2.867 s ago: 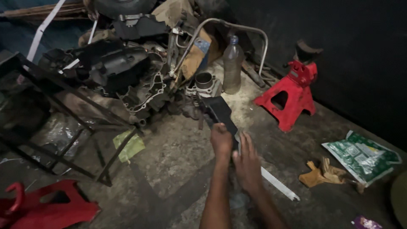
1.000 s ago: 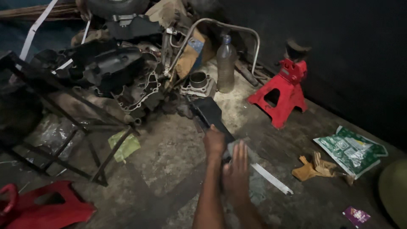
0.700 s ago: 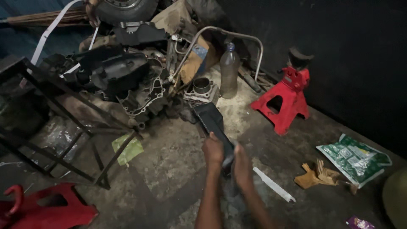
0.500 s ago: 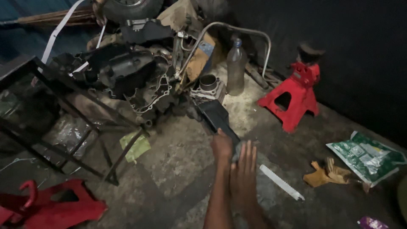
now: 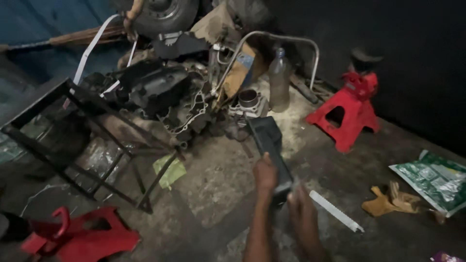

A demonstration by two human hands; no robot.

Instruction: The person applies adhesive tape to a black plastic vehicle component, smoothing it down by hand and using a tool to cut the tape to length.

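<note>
While the left hand (image 5: 265, 175) wraps around the near end of that long black cover piece (image 5: 271, 145), the part itself slants away across the concrete floor (image 5: 213, 184) toward the engine mess, far end pointing at the open metal cylinder (image 5: 248, 100). Looks like it's gripped low so the long side can be steered, thumb side up against the edge. Right hand (image 5: 303, 213) is just beside the near end of the same piece, fingers blurry, so I honestly can't tell if it's closed on it or only brushing it; looks loosely open to me

Everything's laid out on the floor around the work, no desk anywhere. The stripped engine block (image 5: 155, 92) sits on the ground behind a black metal frame stand (image 5: 92, 145), probably dumped there so it's in arm's reach. A plastic bottle (image 5: 279, 80) stands upright right by the cylinder. One red jack stand (image 5: 347, 114) stands upright off to the right near the dark wall, another red jack stand (image 5: 77, 235) is tipped over at bottom left. A white strip (image 5: 335, 211) lies flat just right of the hands, with a tan glove (image 5: 391, 201) and a green printed bag (image 5: 432, 177) further out
</note>
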